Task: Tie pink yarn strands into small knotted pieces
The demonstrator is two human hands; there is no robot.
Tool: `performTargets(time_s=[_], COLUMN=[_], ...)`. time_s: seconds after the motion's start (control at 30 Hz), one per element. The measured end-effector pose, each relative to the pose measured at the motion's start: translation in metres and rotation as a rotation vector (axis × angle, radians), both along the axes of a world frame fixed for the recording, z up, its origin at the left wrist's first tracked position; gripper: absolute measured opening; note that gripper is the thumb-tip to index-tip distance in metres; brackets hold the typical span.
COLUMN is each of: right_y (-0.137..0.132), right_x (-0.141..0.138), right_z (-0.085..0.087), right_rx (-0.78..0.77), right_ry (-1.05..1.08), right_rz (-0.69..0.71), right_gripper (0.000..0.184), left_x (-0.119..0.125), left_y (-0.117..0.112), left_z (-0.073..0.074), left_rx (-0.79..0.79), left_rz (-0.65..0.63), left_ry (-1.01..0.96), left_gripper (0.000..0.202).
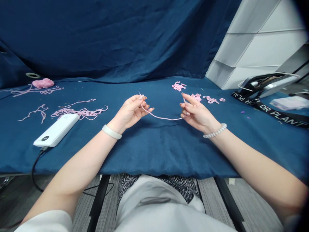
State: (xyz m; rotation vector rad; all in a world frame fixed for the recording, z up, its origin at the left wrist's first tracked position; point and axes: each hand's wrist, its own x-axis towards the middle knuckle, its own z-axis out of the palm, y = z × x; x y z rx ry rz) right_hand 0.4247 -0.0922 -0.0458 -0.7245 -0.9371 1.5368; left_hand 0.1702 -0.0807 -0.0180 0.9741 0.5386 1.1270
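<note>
A strand of pink yarn hangs in a shallow curve between my two hands, above the blue cloth. My left hand pinches one end between thumb and forefinger, with a small tip of yarn sticking up. The other end runs into my right hand, whose lower fingers are curled against the thumb while the forefinger is stretched out. Just behind my right hand lie small heaps of knotted pink yarn pieces. Left of my left hand, loose pink strands are spread on the cloth.
A white power bank with a black cable lies at left. Farther back sits a pink yarn ball. At right are a lettered black strap, a dark device and white boxes. The table's front edge is near my lap.
</note>
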Motion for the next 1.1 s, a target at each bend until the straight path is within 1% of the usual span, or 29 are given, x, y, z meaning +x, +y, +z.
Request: performTargets(time_s=[0.07, 0.17, 0.23, 0.4, 0.6, 0.7, 0.8, 0.9, 1.0, 1.1], right_y=[-0.001, -0.003, -0.005, -0.009, -0.014, -0.018, -0.022, -0.026, -0.029, -0.029], right_x=[-0.002, -0.005, -0.008, -0.022, -0.032, -0.037, -0.044, -0.051, -0.053, -0.052], right_z=[-0.001, -0.002, -0.002, -0.007, -0.008, -0.006, -0.006, -0.007, -0.009, -0.009], right_rx=[-0.013, -0.037, -0.044, -0.085, -0.094, -0.083, -0.07, -0.053, -0.036, -0.034], right_ry=[-0.015, -0.049, -0.068, -0.073, -0.107, -0.109, -0.096, -0.076, -0.039, -0.004], right_rz=[-0.001, -0.009, -0.005, 0.026, 0.047, 0.063, 0.095, 0.112, 0.105, 0.101], right_gripper=[0.047, 0.029, 0.022, 0.028, 0.03, 0.03, 0.03, 0.029, 0.031, 0.039], left_x=[0.002, 0.005, 0.007, 0.015, 0.024, 0.028, 0.033, 0.039, 0.046, 0.049], left_y=[0.001, 0.004, 0.004, -0.002, -0.012, -0.015, -0.018, -0.022, -0.027, -0.031], left_z=[-0.005, -0.013, -0.017, -0.023, -0.029, -0.031, -0.035, -0.039, -0.041, -0.041], left_rx=[-0.002, 0.003, 0.0, -0.012, 0.104, 0.111, 0.061, -0.006, -0.047, -0.05], left_rz=[-0.002, 0.009, 0.018, 0.036, 0.073, 0.099, 0.121, 0.09, 0.013, -0.042], left_ry=[0.043, 0.096, 0.131, 0.206, 0.37, 0.384, 0.358, 0.309, 0.246, 0.203], left_gripper=[0.016, 0.018, 0.02, 0.023, 0.024, 0.024, 0.026, 0.028, 0.028, 0.027])
